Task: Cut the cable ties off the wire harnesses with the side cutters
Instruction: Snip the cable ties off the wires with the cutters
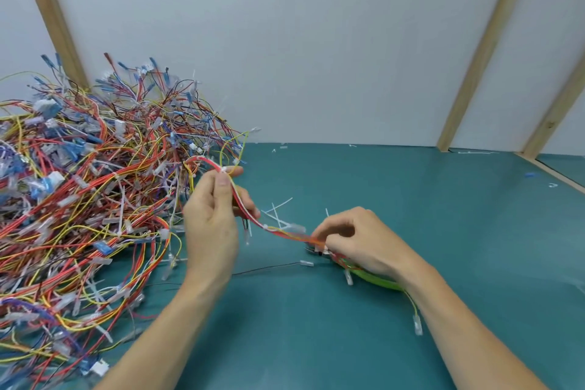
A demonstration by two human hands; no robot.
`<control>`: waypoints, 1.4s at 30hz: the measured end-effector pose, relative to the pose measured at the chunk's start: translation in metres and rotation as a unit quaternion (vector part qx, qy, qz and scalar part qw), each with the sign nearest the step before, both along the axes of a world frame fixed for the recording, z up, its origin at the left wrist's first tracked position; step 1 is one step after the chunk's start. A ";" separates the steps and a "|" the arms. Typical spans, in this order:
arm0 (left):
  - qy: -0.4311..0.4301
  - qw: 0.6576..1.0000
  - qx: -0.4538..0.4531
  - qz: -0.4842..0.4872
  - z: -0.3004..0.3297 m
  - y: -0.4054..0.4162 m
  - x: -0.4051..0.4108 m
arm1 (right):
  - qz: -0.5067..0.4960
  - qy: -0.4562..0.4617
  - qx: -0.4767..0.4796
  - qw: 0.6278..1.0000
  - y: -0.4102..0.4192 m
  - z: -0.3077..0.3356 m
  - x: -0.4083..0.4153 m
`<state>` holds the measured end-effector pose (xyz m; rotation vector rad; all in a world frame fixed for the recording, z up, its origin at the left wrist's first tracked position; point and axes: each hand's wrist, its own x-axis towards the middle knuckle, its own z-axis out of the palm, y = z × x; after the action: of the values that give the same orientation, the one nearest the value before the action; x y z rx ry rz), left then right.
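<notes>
- The left hand [210, 225] pinches one wire harness [253, 215] just right of the big wire pile [79, 199], thumb and fingers [223, 182] closed on it near a white cable tie [224, 170].
- The right hand [361, 244], further right of the pile, curls round the harness's other end and the green-handled side cutters [376, 279]; the blades are mostly hidden.
- A second tie [265, 227] sits mid-span.
- Risk, I'd say: with the nose hidden, the blades could nick insulation rather than the tie.
- Cut tie scraps [278, 212] on the tabletop [411, 199] could snag, or the trailing end could tangle back into the pile.
</notes>
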<state>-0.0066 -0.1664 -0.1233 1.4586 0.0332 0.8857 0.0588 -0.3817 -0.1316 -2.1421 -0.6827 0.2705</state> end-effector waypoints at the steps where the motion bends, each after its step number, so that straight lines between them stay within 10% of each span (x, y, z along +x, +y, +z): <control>1: -0.002 0.999 0.031 -0.022 0.000 -0.001 -0.001 | -0.002 -0.018 0.033 0.999 0.000 0.002 0.000; 10: 0.087 0.918 0.331 -0.199 -0.021 -0.018 -0.006 | -0.014 0.132 0.230 0.964 0.030 0.005 -0.014; 26: 0.201 0.909 0.289 -0.221 -0.038 -0.027 -0.005 | -0.146 0.169 0.421 0.879 0.035 0.015 0.000; 34: 0.200 0.891 0.363 -0.188 -0.041 -0.022 -0.004 | -0.359 -0.035 0.332 0.871 0.002 0.036 0.081; 42: 0.202 0.883 0.389 -0.167 -0.044 -0.021 -0.003 | -0.387 -0.266 -0.168 0.867 -0.076 0.008 0.114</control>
<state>-0.0096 -0.1875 -0.1674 2.3002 -0.2885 0.2817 0.1728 -0.4578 -0.1232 -2.6587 0.0005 -0.7087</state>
